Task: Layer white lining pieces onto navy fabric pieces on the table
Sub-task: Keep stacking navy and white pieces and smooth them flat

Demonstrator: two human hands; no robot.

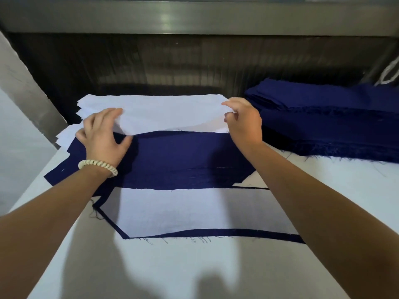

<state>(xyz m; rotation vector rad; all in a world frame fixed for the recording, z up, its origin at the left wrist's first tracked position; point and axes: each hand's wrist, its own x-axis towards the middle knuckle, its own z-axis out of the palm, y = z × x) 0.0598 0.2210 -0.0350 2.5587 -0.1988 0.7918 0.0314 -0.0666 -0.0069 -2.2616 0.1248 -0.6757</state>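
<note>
A stack of white lining pieces point(155, 108) lies at the far middle of the table. My left hand point(103, 134) pinches the near left edge of the top white piece, and my right hand point(244, 121) pinches its right edge. Just in front lies a bare navy fabric piece point(183, 160). Nearer to me, another navy piece point(269, 235) shows only as a dark border around the white lining piece point(194, 210) laid on it.
A thick stack of navy pieces point(334, 121) sits at the right. The white table point(194, 266) runs toward me. A dark machine opening point(194, 61) lies behind the stacks, with a slanted grey panel point(23, 87) at the left.
</note>
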